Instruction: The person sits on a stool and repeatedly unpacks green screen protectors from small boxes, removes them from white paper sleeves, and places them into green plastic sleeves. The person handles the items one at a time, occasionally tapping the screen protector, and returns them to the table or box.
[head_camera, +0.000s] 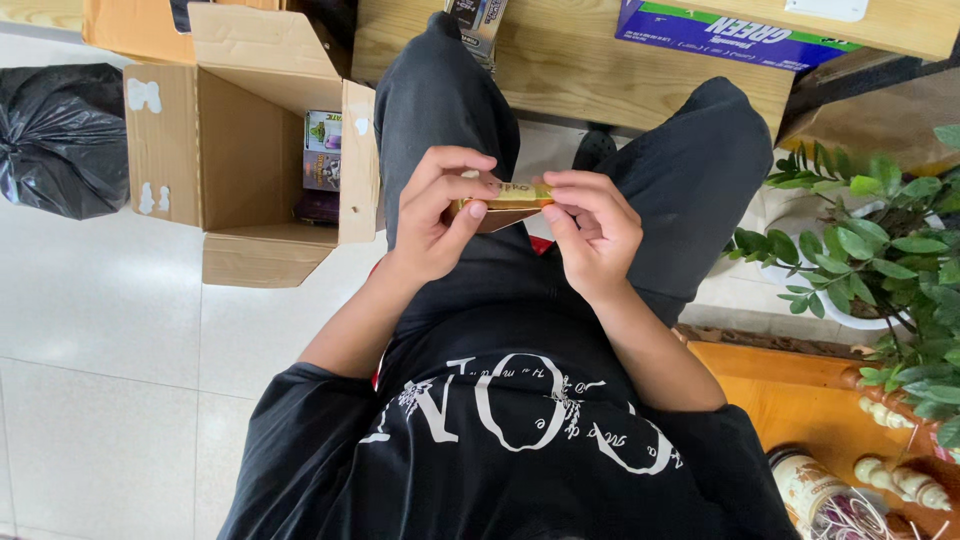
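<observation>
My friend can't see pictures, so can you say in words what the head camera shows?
Seen from above, a seated person holds a small yellow packet between the left hand and right hand. An open cardboard box and a black bag sit on the floor; a potted plant stands opposite.

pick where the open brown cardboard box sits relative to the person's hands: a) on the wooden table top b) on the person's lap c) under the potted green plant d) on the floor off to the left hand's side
d: the open brown cardboard box lies on its side on the white tiled floor, beyond the left hand, while both hands, the right hand too, hold a small yellow flat packet over the lap.
</observation>
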